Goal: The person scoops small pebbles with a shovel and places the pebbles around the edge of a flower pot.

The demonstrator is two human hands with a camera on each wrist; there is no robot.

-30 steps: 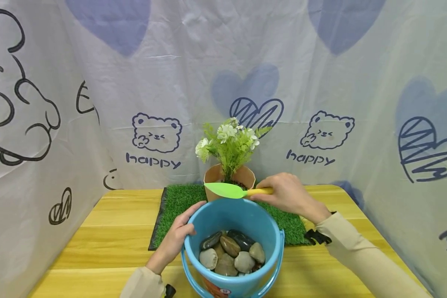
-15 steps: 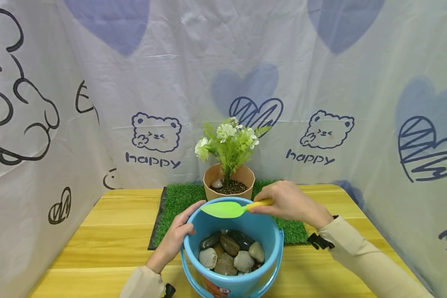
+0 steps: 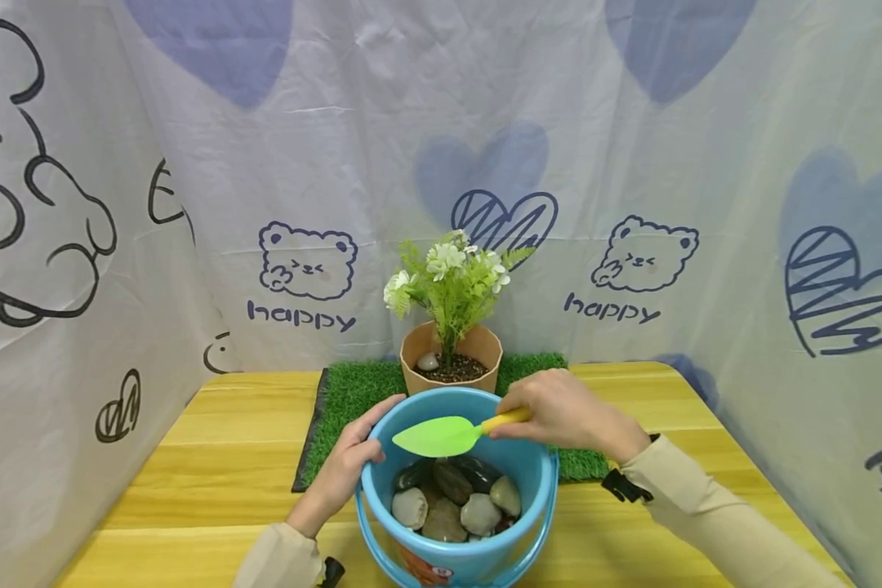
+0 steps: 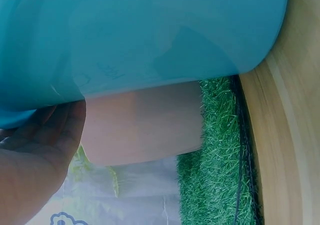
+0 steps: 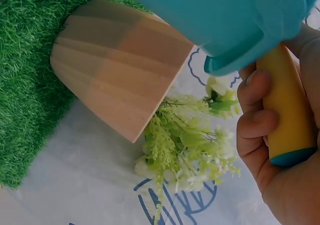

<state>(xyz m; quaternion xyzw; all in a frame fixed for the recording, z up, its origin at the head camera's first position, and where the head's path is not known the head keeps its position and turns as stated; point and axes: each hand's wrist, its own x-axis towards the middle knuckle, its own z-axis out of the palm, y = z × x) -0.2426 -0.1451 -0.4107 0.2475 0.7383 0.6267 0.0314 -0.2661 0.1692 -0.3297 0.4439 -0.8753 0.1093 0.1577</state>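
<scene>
My left hand grips the left rim of a blue bucket, thumb over the edge and fingers along the outside. In the left wrist view the fingers lie against the bucket wall. Smooth pebbles, grey, brown and black, lie in the bottom. The right hand holds a garden trowel by its yellow handle. Its light green blade hangs inside the bucket's mouth, above the pebbles, pointing left and carrying nothing. The right wrist view shows fingers curled round the handle, with the blade hidden there.
Just behind the bucket stands a tan flowerpot of dark soil, holding a plant with white flowers and one pale pebble. It sits on an artificial grass mat on a wooden table. Printed cloth hangs behind.
The right hand has lowered the trowel from in front of the flowerpot down into the bucket's mouth, so the soil and pale pebble now show. The left hand stays on the rim.
</scene>
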